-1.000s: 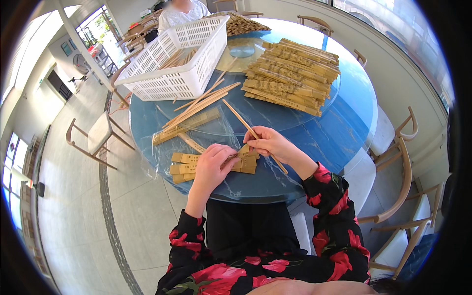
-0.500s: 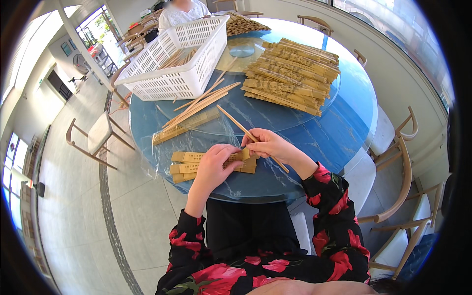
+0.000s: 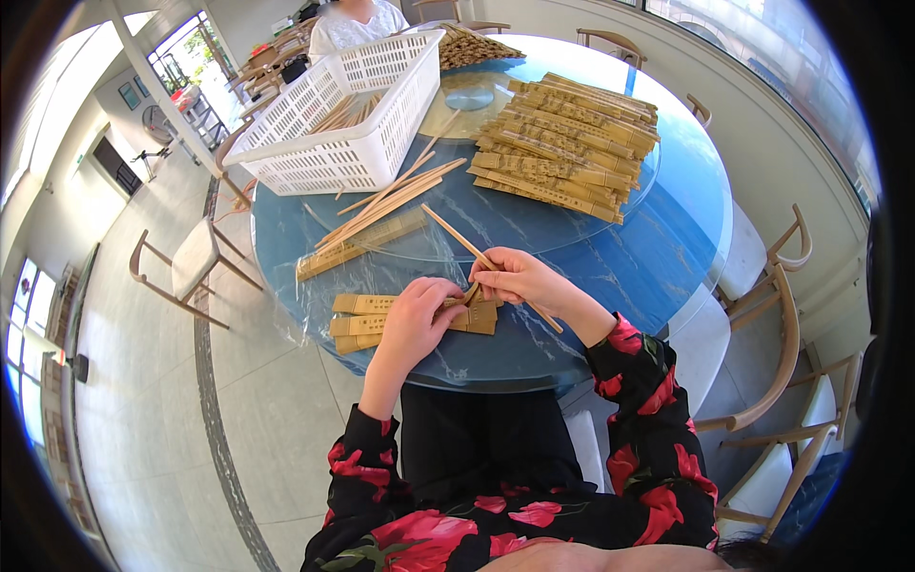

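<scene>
My right hand (image 3: 519,278) pinches a pair of wooden chopsticks (image 3: 452,229), which slant from upper left to lower right across the palm. Its fingertips also touch the end of a gold-brown paper sleeve (image 3: 472,295). My left hand (image 3: 417,315) has its fingers curled round that sleeve and partly hides it. Beneath the left hand lie several flat printed paper sleeves (image 3: 357,325), fanned out near the table's front edge. Just beyond, a clear plastic wrapper with more sleeves (image 3: 367,244) rests on the blue table. Loose chopsticks (image 3: 396,200) lie behind it.
A white slotted plastic basket (image 3: 324,170) holding chopsticks stands at the back left. A big stack of filled sleeves (image 3: 567,148) covers the glass turntable's right part, with another pile (image 3: 472,48) farther back. Across the table is a person (image 3: 353,30). Wooden chairs (image 3: 195,262) surround the table.
The sleeve's free end, flat and pale between my hands before, is now turned up and folded toward my right fingertips. Both hands have barely shifted; the chopsticks keep nearly the same slant.
</scene>
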The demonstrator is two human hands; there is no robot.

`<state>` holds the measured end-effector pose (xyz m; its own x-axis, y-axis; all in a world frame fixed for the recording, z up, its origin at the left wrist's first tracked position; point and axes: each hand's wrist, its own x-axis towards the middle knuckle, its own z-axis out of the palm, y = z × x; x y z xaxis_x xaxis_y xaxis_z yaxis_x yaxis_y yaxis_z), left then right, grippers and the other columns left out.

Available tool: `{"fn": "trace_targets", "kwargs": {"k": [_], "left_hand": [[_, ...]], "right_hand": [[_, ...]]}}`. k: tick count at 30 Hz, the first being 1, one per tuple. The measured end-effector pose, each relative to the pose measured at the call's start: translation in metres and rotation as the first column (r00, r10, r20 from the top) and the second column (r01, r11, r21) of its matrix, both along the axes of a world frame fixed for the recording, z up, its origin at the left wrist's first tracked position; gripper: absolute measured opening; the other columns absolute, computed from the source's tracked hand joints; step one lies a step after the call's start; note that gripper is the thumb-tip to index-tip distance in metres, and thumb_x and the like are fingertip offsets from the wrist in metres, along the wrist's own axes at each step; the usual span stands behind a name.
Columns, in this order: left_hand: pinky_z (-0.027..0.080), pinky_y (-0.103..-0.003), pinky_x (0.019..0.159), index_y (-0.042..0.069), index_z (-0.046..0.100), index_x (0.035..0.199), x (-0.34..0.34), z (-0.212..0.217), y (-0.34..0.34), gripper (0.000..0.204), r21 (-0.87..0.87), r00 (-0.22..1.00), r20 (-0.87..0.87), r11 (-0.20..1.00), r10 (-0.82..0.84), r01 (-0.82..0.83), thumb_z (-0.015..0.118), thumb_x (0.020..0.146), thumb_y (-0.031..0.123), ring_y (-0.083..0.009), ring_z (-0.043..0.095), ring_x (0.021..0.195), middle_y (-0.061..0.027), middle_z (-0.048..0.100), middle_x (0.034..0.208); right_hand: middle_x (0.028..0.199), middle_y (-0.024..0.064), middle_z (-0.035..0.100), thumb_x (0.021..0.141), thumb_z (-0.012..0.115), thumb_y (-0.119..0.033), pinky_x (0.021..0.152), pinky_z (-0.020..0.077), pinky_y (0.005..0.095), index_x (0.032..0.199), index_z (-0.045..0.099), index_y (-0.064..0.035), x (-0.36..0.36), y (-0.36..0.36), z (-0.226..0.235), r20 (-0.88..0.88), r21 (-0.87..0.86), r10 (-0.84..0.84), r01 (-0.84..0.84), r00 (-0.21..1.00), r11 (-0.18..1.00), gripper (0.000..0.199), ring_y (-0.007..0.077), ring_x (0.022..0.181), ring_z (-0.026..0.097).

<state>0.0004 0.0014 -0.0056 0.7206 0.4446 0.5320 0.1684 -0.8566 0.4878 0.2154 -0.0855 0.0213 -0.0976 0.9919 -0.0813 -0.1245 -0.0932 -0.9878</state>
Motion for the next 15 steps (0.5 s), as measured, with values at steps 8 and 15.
{"fn": "trace_targets", "kwargs": {"k": [8, 15], "left_hand": [[0.051, -0.040, 0.087, 0.005, 0.067, 0.098, 0.0019, -0.0058, 0.0055, 0.018, 0.010, 1.000, -0.024, 1.000, -0.003, 0.003, 0.075, 0.083, 0.012, -0.0302, 0.064, 0.099, -0.0080, 0.070, 0.099], [0.052, -0.040, 0.086, 0.003, 0.067, 0.098, 0.0023, -0.0051, 0.0043, 0.013, 0.015, 1.000, -0.012, 1.000, 0.003, -0.003, 0.071, 0.086, 0.006, -0.0315, 0.064, 0.098, -0.0096, 0.069, 0.099]], "right_hand": [[0.082, 0.0016, 0.060, 0.105, 0.057, -0.018, 0.049, 0.0305, 0.0159, 0.111, 0.061, -0.0008, 0.0006, 0.0007, -0.0025, -0.005, 0.004, 0.014, -0.014, 1.000, 1.000, 0.019, 0.0005, 0.056, 0.042], [0.077, 0.0001, 0.059, 0.107, 0.054, -0.023, 0.049, 0.0305, 0.0159, 0.110, 0.062, -0.0005, 0.0037, 0.0013, -0.0017, 0.012, -0.002, -0.017, 0.017, 1.000, 1.000, 0.024, 0.0005, 0.056, 0.042]]}}
